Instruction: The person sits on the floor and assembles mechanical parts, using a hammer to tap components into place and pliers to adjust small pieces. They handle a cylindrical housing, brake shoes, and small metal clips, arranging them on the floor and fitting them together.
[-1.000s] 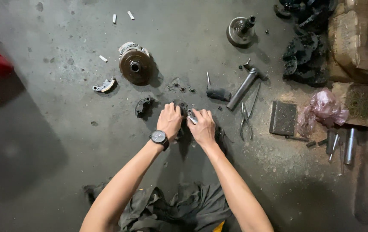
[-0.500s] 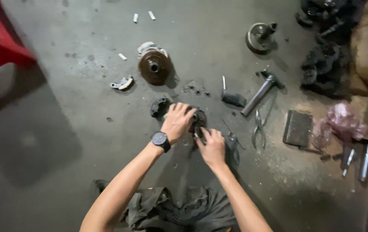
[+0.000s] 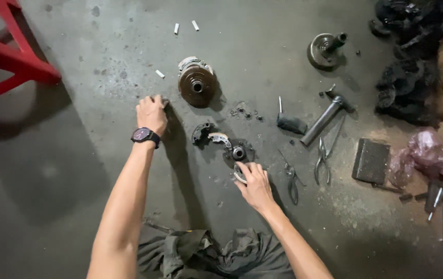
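On a stained, gritty concrete floor (image 3: 76,170), the left hand (image 3: 152,113), wearing a dark wristwatch (image 3: 144,136), has moved out from the centre and now lies knuckles-up over a small part beside the round, rust-brown clutch drum (image 3: 196,85); what its curled fingers hold, if anything, cannot be told. The right hand (image 3: 255,183) has drawn back toward the body and pinches a pale curved metal piece (image 3: 238,174) at its fingertips. Half a second ago both hands were bunched together over the middle parts. Just above the right hand sits a small round bearing-like hub (image 3: 238,152), joined to a curved brake-shoe-shaped piece (image 3: 218,137) whose arc runs up and left toward a darker curved shoe (image 3: 200,132). A steel hammer (image 3: 327,114) lies diagonally to the right, near pliers (image 3: 322,163).
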